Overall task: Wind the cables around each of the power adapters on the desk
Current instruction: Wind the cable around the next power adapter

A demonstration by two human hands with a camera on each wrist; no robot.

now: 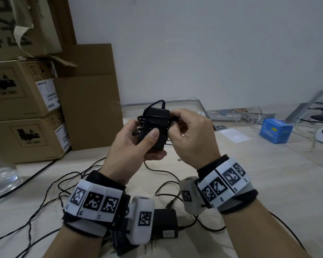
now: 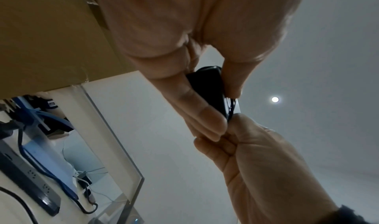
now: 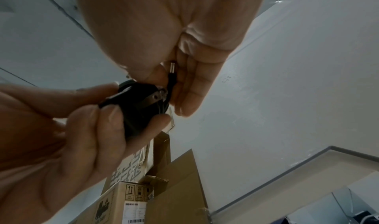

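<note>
Boxes (image 1: 24, 112), brown cardboard, stacked far left, two printed "UN 3481". Left hand (image 1: 132, 144) grips black adapter (image 1: 154, 127) above desk (image 1: 250, 183), cable (image 1: 153, 118) wound round it. Right hand (image 1: 190, 138) pinches cable's plug (image 3: 171, 75). Second adapter (image 1: 165, 225) on desk, unwound. Blue box (image 1: 275, 130) far right, label unreadable.

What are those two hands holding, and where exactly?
The left hand grips the black power adapter by its lower body; the right hand pinches its cable's plug end.
</note>
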